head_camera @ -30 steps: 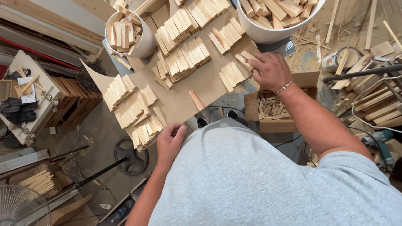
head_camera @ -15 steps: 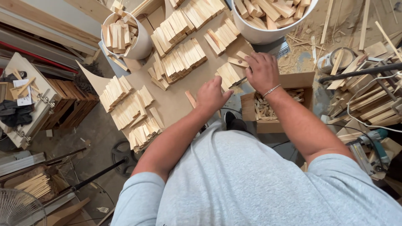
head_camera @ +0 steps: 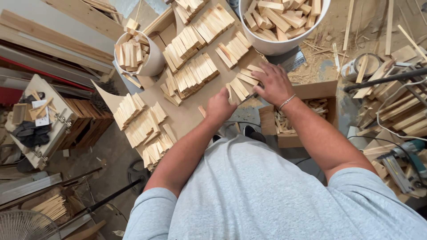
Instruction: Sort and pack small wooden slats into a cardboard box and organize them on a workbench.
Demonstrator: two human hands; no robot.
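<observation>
Head: wooden slats [head_camera: 240, 86] under fingers [head_camera: 262, 71].

The person wears a grey short-sleeved T-shirt [head_camera: 262, 195] and a thin silver bracelet [head_camera: 287, 102] on the right wrist.

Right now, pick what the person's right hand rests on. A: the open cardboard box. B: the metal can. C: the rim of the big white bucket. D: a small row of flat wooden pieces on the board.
D: the right hand lies spread over a small row of flat wooden pieces on the brown board, short of the white bucket and beside the cardboard box.
</observation>
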